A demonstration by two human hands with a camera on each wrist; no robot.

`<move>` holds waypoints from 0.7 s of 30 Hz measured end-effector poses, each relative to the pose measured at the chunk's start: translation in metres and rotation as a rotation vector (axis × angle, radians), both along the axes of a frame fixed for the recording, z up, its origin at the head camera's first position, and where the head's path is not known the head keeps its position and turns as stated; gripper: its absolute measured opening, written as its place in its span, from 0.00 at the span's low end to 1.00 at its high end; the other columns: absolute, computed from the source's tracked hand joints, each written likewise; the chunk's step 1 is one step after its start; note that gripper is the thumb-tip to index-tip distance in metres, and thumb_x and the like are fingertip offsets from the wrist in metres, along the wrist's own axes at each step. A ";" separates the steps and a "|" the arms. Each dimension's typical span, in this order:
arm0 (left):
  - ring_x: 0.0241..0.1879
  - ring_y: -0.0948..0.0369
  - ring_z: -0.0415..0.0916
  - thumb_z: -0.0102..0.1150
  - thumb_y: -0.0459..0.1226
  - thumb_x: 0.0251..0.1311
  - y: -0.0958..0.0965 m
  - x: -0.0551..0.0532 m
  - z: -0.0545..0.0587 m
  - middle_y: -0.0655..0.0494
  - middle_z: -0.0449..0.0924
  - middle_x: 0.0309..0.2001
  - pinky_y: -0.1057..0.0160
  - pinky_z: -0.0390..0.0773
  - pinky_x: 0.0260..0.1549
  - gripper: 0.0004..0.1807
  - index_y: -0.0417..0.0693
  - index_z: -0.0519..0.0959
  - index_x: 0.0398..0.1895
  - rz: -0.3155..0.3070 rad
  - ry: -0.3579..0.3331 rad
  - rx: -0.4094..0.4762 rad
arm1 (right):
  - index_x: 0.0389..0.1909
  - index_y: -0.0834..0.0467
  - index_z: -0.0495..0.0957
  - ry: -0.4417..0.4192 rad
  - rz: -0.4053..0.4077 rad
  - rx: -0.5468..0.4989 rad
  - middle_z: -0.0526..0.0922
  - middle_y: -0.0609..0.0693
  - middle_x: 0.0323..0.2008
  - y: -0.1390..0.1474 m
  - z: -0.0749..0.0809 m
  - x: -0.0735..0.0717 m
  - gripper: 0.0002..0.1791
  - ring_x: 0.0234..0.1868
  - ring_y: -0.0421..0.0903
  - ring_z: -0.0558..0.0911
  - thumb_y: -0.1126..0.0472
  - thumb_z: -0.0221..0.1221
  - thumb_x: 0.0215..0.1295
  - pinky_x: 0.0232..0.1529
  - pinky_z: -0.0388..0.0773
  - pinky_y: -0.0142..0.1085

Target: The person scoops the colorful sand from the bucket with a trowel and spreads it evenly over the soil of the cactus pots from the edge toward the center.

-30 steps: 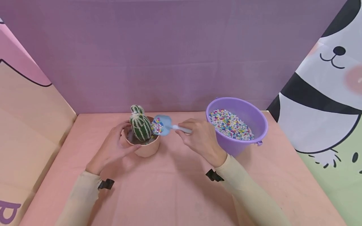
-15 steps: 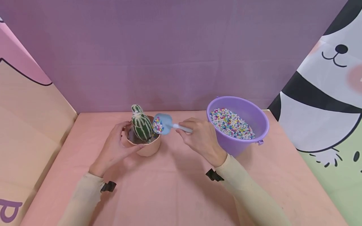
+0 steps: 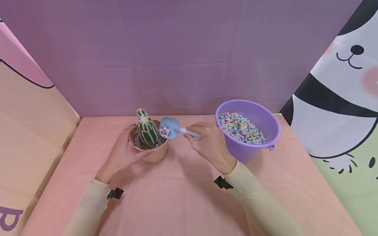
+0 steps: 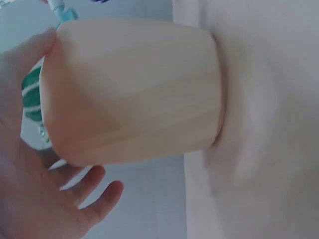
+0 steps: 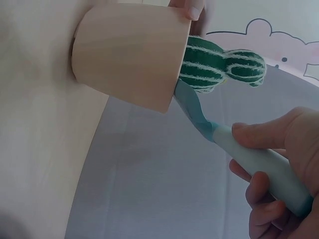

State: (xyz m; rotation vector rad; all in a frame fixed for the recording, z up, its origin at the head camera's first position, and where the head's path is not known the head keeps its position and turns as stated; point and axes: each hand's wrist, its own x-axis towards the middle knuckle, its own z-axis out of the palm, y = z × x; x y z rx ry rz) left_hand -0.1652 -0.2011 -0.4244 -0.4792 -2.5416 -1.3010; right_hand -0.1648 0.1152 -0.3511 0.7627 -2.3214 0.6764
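Observation:
A green cactus with white stripes (image 3: 148, 131) leans slightly in a peach-coloured flowerpot (image 3: 155, 155) standing on the table. My left hand (image 3: 121, 156) holds the pot at its rim, thumb in front and fingers round the far side. My right hand (image 3: 209, 144) grips the pale handle of a light blue toy shovel (image 3: 175, 130). The shovel's blade rests at the pot's right rim, tilted toward the cactus, with small colourful beads (image 3: 164, 131) at its tip. Some beads lie in the pot at the cactus's base. In the right wrist view, the blade tip (image 5: 188, 102) meets the rim.
To the right stands a purple bucket (image 3: 245, 151), partly filled with multicoloured beads (image 3: 240, 128). A pink cloth (image 3: 165, 200) covers the table. Behind rises a purple backdrop (image 3: 183, 65), with printed cartoon panels at both sides.
The beads on the blade have become fewer, and more show in the pot beside the cactus. The cactus and my left hand have shifted slightly; the right hand stays in place.

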 end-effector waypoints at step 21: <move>0.69 0.49 0.74 0.87 0.44 0.48 -0.007 -0.009 0.005 0.47 0.78 0.69 0.40 0.69 0.72 0.54 0.45 0.67 0.78 -0.097 -0.030 -0.023 | 0.44 0.60 0.92 -0.055 0.038 -0.026 0.93 0.54 0.42 0.002 -0.001 0.001 0.13 0.39 0.50 0.93 0.64 0.78 0.57 0.38 0.89 0.42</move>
